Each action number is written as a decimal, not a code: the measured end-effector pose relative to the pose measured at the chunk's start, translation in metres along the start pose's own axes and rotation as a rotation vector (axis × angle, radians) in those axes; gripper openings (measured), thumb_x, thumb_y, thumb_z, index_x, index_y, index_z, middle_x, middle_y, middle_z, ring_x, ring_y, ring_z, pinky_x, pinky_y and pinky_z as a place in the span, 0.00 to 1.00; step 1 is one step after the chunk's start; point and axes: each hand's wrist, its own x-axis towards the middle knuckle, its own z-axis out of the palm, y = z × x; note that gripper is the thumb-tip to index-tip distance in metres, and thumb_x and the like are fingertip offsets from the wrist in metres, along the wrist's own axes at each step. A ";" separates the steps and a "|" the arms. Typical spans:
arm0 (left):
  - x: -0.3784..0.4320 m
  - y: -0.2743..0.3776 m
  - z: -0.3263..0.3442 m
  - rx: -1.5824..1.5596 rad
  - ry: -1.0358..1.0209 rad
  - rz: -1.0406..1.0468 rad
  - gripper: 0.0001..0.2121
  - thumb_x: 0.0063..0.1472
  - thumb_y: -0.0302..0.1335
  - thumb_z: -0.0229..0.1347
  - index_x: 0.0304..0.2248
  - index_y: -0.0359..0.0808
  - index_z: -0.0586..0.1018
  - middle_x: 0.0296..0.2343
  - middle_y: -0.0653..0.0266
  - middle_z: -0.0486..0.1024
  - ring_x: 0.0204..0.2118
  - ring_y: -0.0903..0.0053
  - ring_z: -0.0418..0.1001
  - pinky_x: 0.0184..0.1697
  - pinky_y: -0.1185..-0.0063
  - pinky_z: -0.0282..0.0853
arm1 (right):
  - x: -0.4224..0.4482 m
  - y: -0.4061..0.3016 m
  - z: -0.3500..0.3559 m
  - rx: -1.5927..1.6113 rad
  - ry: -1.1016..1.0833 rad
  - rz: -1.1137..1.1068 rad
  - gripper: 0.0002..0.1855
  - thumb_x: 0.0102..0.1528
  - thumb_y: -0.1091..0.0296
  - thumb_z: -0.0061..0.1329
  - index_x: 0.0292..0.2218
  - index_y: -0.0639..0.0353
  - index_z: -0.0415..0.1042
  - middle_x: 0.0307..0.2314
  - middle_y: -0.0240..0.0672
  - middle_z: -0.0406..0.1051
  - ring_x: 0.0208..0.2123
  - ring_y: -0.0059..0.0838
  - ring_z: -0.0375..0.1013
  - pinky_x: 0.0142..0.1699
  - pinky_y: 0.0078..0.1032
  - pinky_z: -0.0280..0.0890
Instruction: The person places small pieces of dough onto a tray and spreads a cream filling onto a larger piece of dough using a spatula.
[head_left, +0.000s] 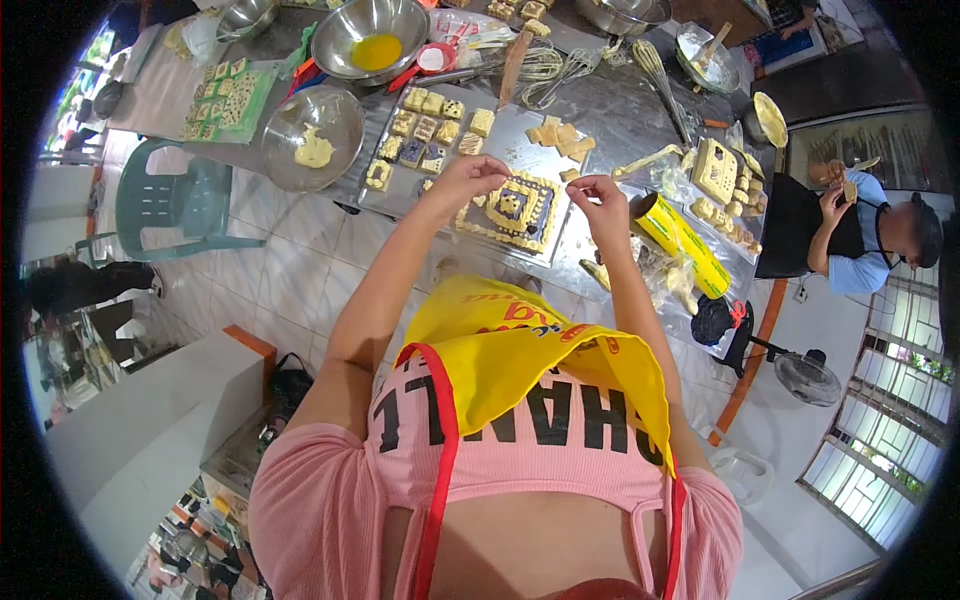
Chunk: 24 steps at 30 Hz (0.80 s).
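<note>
A decorated rectangular cake (512, 206) with piped cream borders and a dark purple top lies at the near end of a metal tray (501, 150). Over its far left corner is my left hand (471, 182), thumb and fingertips drawn together. Just past the cake's right side hovers my right hand (602, 204), its thumb close to the forefinger. Whether either hand pinches something small cannot be made out. Small decorated cake squares (424, 129) stand in rows on the tray's left. Plain cut cake pieces (562, 137) are heaped at its far right, with a lone piece (570, 175) near my right fingers.
Left of the tray is a steel bowl (274, 154) with cream; another bowl (341, 37) holds yellow liquid. Whisks (544, 64) and a wooden spatula (514, 67) lie beyond. A yellow tube (682, 244) rests at right, near another cake (715, 171). A co-worker (862, 225) stands there.
</note>
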 end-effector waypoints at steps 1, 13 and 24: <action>0.001 -0.002 -0.001 0.023 0.000 0.005 0.07 0.54 0.24 0.52 0.34 0.34 0.74 0.29 0.71 0.72 0.32 0.87 0.68 0.36 0.88 0.63 | 0.001 0.001 0.001 -0.015 0.001 -0.009 0.08 0.46 0.69 0.53 0.27 0.65 0.72 0.26 0.32 0.70 0.24 0.19 0.67 0.31 0.17 0.62; 0.001 -0.018 -0.015 0.021 0.095 -0.028 0.08 0.57 0.26 0.49 0.34 0.31 0.74 0.29 0.67 0.73 0.33 0.83 0.71 0.38 0.85 0.65 | 0.015 0.043 0.011 -0.105 -0.007 0.021 0.09 0.45 0.68 0.53 0.28 0.64 0.74 0.26 0.35 0.71 0.23 0.22 0.68 0.30 0.18 0.63; 0.001 -0.037 -0.030 0.099 0.065 0.034 0.06 0.56 0.29 0.52 0.28 0.34 0.72 0.22 0.73 0.69 0.26 0.89 0.65 0.31 0.88 0.61 | 0.025 0.074 0.027 -0.311 -0.040 0.138 0.11 0.42 0.65 0.55 0.24 0.63 0.72 0.21 0.36 0.71 0.20 0.24 0.68 0.27 0.23 0.63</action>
